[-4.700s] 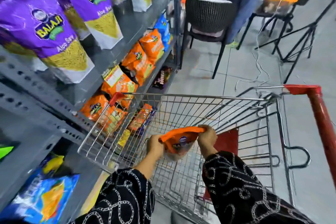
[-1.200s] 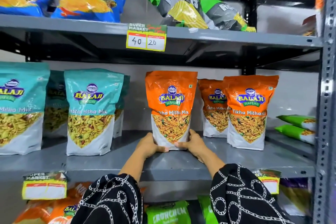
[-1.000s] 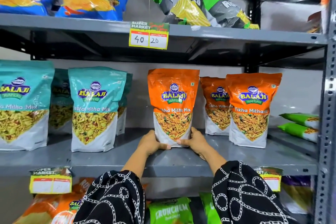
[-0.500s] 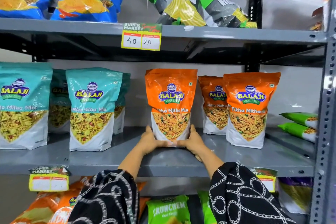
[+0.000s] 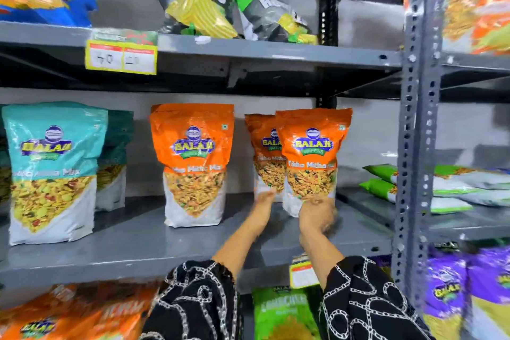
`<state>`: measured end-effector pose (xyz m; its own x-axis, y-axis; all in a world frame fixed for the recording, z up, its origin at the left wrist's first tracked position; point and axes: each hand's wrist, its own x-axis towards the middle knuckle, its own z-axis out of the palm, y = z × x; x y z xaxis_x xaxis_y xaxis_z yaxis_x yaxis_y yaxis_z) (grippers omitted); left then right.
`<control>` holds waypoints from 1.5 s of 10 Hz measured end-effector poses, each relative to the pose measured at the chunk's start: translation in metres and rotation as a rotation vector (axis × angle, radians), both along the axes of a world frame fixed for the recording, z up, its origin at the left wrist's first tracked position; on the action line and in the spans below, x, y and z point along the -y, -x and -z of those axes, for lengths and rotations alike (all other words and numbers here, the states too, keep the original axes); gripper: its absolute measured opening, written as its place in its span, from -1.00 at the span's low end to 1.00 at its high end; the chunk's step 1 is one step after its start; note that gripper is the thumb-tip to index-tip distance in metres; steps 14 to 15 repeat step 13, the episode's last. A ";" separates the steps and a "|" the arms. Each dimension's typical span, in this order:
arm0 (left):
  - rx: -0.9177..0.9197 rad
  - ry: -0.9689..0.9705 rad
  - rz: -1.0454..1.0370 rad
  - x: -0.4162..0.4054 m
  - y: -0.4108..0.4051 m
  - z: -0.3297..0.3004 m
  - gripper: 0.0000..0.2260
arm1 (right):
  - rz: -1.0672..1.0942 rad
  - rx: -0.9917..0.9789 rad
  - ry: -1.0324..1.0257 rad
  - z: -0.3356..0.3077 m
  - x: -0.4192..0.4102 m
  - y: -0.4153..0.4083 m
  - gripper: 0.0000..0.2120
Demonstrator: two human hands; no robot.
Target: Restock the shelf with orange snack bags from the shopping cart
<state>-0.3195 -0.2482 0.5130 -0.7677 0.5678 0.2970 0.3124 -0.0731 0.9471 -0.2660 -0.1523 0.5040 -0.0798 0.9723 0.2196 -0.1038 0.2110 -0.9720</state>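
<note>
On the middle shelf an orange bag stands alone and upright, its long axis vertical, printed face out toward the aisle, base flat on the grey metal and set back from the front lip. There is bare shelf on both sides of it: a gap on its left toward the teal bag, and another gap on its right toward the front bag of the orange pair, which half covers the rear bag behind it. Both of those also stand upright, faces forward. The left hand is loosely open with its fingers spread, reaching at the foot of the rear bag, holding nothing that I can see. The right hand is at the bottom of the front bag, fingers curled a little (it is smeared with motion blur, so I cannot tell whether it has hold of the bag or only touches it). To the right the perforated upright closes off this bay, with green packs lying flat beside it. Overhead the upper shelf leaves clear air above the bag tops, and a yellow price tag hangs off its edge.
</note>
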 end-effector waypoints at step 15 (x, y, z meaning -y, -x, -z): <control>-0.242 0.290 -0.298 -0.021 0.018 0.015 -0.19 | -0.616 0.652 -0.548 0.008 -0.064 -0.009 -0.08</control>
